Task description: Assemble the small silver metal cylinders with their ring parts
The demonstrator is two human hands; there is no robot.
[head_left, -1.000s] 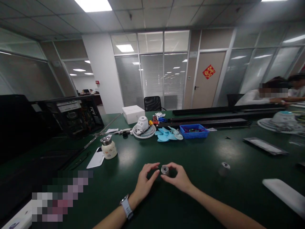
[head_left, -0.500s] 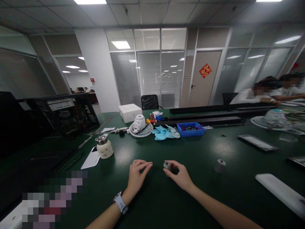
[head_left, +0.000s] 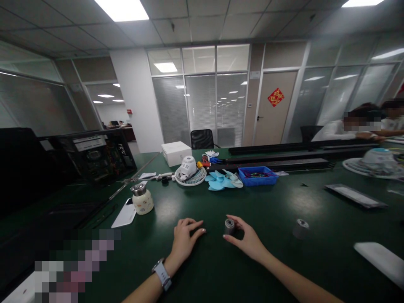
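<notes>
A small metal cylinder (head_left: 229, 227) with a ringed top stands upright on the dark green table. My right hand (head_left: 248, 242) reaches around it from the right, thumb and index finger spread wide on either side. The thumb is apart from the metal; whether the index finger still touches it, I cannot tell. Left of the cylinder, my left hand (head_left: 186, 237) hovers low over or rests on the table, thumb and fingers apart and holding nothing. A second, similar cylinder (head_left: 301, 228) stands farther right, away from both hands.
A cream jar (head_left: 143, 202) stands at the left beside a white phone-like slab (head_left: 124, 216). Toward the back lie a white fan part (head_left: 190, 174), light-blue fan blades (head_left: 217, 181) and a blue tray (head_left: 257, 179) of small parts. A white panel (head_left: 380, 259) lies at right. People sit at far right.
My right thumb has moved off the cylinder and the grip has widened. My left thumb and index finger, close together before, have spread. The whole view has shifted slightly.
</notes>
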